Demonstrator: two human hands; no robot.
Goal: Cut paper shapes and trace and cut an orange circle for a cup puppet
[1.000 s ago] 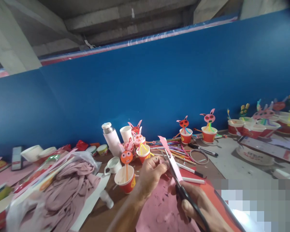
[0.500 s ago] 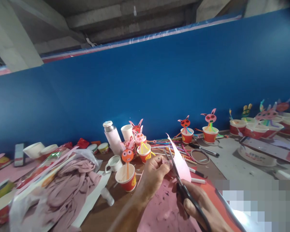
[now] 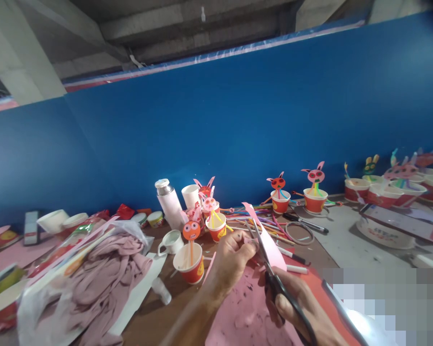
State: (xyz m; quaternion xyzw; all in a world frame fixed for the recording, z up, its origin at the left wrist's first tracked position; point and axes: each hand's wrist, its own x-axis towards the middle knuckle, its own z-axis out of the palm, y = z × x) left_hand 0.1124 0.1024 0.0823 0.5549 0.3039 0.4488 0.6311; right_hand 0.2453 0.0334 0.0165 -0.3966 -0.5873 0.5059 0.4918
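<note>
In my right hand [image 3: 292, 300] is a pair of black-handled scissors [image 3: 263, 245], its blades pointing up and away, at the edge of a piece of pink paper [image 3: 272, 250]. The fingers of my left hand [image 3: 234, 257] pinch the pink paper just left of the blades. Below both hands lies a larger pink sheet [image 3: 238, 307] with small dark scraps on it. Left of my left wrist stands a red paper cup [image 3: 189, 269] holding an orange paper face [image 3: 191, 230] on a stick.
Behind the hands lie colourful pipe cleaners [image 3: 245, 216] and markers [image 3: 306, 223]. Cups with paper animal figures [image 3: 315, 192] line the back and right. A thermos [image 3: 168, 204], a mug [image 3: 171, 242] and a mauve cloth [image 3: 111, 274] are on the left. A blue panel [image 3: 216, 120] rises behind.
The upper tip of the pink paper has bent and shifted slightly left and down beside the scissor blades. Both hands keep nearly the same place.
</note>
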